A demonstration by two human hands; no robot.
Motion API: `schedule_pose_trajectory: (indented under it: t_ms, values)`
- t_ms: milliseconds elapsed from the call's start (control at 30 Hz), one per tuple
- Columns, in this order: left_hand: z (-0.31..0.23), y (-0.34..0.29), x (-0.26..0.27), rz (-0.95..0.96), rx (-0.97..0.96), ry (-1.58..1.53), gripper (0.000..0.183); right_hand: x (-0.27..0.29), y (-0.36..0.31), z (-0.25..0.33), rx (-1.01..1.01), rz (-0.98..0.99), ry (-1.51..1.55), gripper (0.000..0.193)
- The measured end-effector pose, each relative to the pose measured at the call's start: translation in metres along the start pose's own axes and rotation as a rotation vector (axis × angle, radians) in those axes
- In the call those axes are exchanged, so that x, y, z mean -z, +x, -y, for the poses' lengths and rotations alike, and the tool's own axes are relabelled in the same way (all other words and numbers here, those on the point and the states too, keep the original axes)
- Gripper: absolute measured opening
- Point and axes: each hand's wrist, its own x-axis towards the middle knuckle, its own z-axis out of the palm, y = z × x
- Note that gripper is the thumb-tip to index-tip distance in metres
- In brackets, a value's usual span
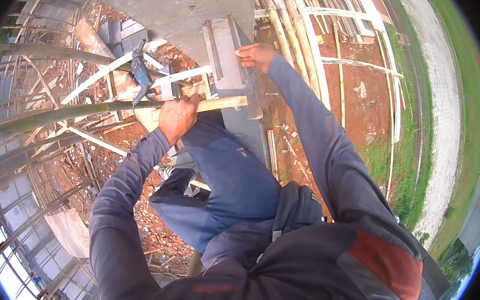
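Wooden bar [222, 103]: one, left hand [179, 118] clamped; grey slab [228, 75]: one, right hand [257, 56], hold unclear.

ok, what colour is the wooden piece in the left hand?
The wooden piece is pale yellowish tan; best seen in the head view.

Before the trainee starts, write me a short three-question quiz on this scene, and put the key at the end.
1. Which of the person's hands is closed around the pale, straight wooden bar?

2. True or false: in the picture, the blue-and-dark-grey tool lies to the left of the grey, flat rectangular board with two raised strips.

3. Choose one. The fingers of the right hand are at which side of that board?
A) its left side
B) its right side
C) its bottom end

Key:
1. The left hand.
2. True.
3. B.
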Motion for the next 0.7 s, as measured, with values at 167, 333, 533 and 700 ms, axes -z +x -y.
schedule_pose_trajectory:
  t_ms: [167, 333, 533, 700]
  values:
    - [-0.013, 0.003, 0.014, 0.083, -0.264, 0.007, 0.016, -0.002, -0.005, 0.006, -0.015, -0.004, 0.033, 0.031]
    - [-0.003, -0.010, 0.004, -0.012, -0.052, -0.007, 0.018, -0.002, -0.002, -0.004, -0.042, 0.004, 0.041, 0.032]
    - [0.016, 0.014, 0.004, 0.225, 0.144, 0.030, 0.018, 0.000, -0.002, 0.006, -0.035, 0.024, 0.010, 0.034]
    - [-0.025, -0.026, 0.008, 0.046, -0.295, -0.031, 0.023, 0.001, 0.003, 0.011, -0.051, 0.011, -0.012, 0.035]
